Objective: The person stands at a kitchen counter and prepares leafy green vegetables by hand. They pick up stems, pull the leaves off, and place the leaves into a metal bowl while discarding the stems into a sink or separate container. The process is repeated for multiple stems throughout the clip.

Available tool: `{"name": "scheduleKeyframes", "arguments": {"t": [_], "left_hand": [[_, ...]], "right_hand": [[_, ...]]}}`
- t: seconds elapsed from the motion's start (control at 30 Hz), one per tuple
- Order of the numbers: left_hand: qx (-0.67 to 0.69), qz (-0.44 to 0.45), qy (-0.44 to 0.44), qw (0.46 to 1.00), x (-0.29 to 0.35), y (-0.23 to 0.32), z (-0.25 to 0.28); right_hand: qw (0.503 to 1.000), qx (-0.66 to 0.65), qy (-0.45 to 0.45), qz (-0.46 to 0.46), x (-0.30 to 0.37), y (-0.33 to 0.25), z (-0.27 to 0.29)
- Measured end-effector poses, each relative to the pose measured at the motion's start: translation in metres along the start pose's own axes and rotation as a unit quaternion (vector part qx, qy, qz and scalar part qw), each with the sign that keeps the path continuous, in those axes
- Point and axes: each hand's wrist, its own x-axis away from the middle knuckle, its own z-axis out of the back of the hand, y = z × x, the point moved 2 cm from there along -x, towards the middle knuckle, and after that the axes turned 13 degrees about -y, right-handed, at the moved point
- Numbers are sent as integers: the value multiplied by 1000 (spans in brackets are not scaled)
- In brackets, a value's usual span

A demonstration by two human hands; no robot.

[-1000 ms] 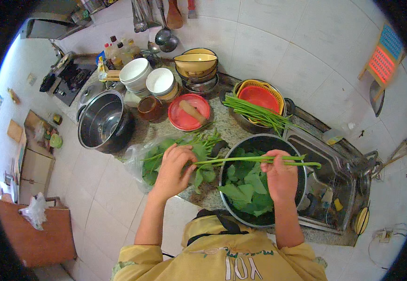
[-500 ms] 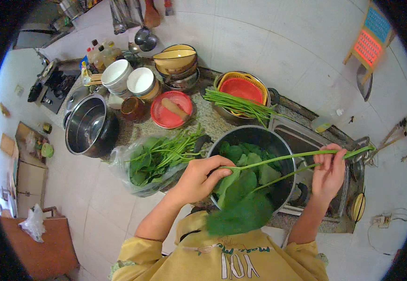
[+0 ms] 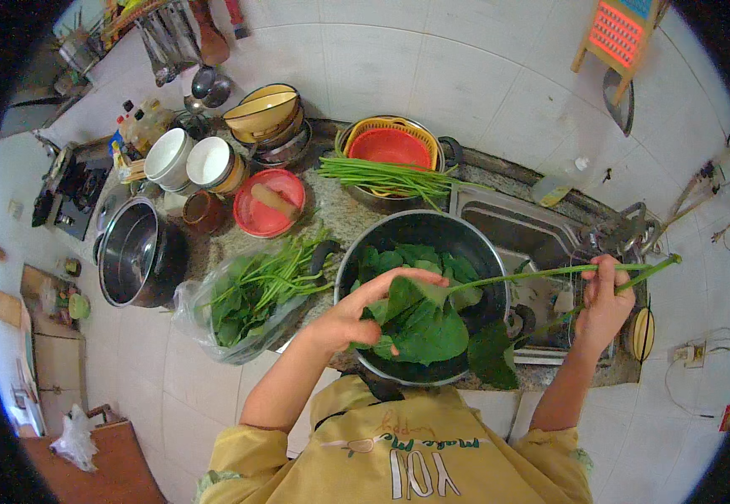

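Note:
My right hand (image 3: 601, 294) is closed around long green stems (image 3: 549, 271) above the sink side. At the other end of one stem, a broad green leaf (image 3: 419, 323) hangs over a dark pot (image 3: 506, 281), and a second leaf (image 3: 492, 353) droops past the pot's near right rim. My left hand (image 3: 348, 319) curls about the first leaf, thumb below and fingers behind it. Inside the pot lie loose leaves (image 3: 411, 254). Left of the pot, a clear plastic bag (image 3: 256, 351) holds more leafy greens (image 3: 268, 281).
Trimmed stems (image 3: 386, 174) lie across a red basket (image 3: 390, 147) behind the pot. The steel sink (image 3: 516, 220) is to the right. Further left are a red plate (image 3: 256, 223) with a wooden piece, a brown jar (image 3: 204, 212), stacked bowls (image 3: 209, 160) and an empty-looking black pot (image 3: 142, 252).
My left hand has gone from pinching the stem to curling around the leaf. My right hand still grips the stems. The whole view has shifted, so the counter appears further left.

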Motion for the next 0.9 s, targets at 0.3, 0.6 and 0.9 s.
{"name": "scheduleKeyframes", "arguments": {"t": [0.3,0.6,0.9], "left_hand": [[124,111,155,974,-2,-17,-19],[245,122,225,935,2,-31,-21],[147,13,76,986,-7,-8,-27]], "right_hand": [[969,-216,-104,-57,5,0,-8],[945,-85,-295,-114,29,12,-28],[954,-90,-261,-115,24,10,-27]]}}
